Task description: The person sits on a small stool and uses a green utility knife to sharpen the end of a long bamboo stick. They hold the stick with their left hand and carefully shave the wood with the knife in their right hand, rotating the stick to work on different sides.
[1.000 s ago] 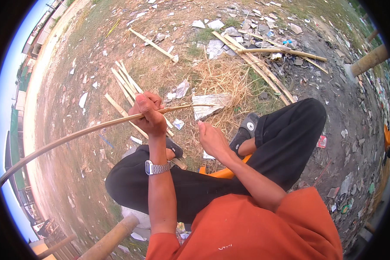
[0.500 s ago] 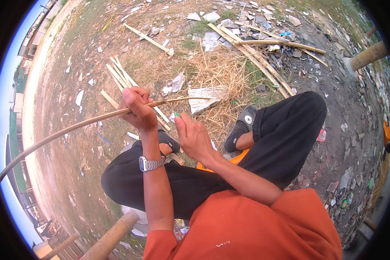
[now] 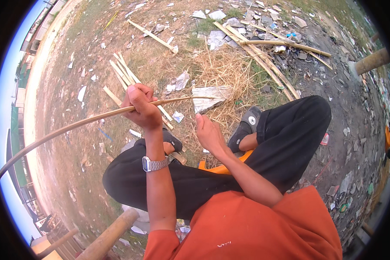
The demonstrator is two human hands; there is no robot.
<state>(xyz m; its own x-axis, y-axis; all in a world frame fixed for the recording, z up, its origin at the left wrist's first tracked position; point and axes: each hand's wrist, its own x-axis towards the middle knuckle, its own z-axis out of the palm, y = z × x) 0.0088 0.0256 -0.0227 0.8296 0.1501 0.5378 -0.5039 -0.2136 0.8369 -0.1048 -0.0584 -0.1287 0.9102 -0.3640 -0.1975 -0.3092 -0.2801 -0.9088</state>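
A long, thin, curved bamboo strip (image 3: 73,128) passes through my left hand (image 3: 141,108), whose fingers are wrapped round it. One end of the strip bends away to the far left; its thin tip reaches over a pale, rough block (image 3: 206,96) lying on dry straw. Below this tip is my right hand (image 3: 210,135), closed with thumb and fingers pressed together. Whatever it may hold is hidden by the hand, and a small gap shows between it and the strip.
Split bamboo pieces (image 3: 122,71) lie beyond my left hand, and one more piece (image 3: 152,36) lies farther off. Longer bamboo lengths (image 3: 264,65) rest at the far right. Straw (image 3: 229,65) and broken scraps litter the ground. Thick poles (image 3: 110,234) stand lower left and far right.
My right hand has moved right, toward the strip's thin tip. A small green bit seen at its thumb before no longer shows. My left hand keeps its grip, nearly in place.
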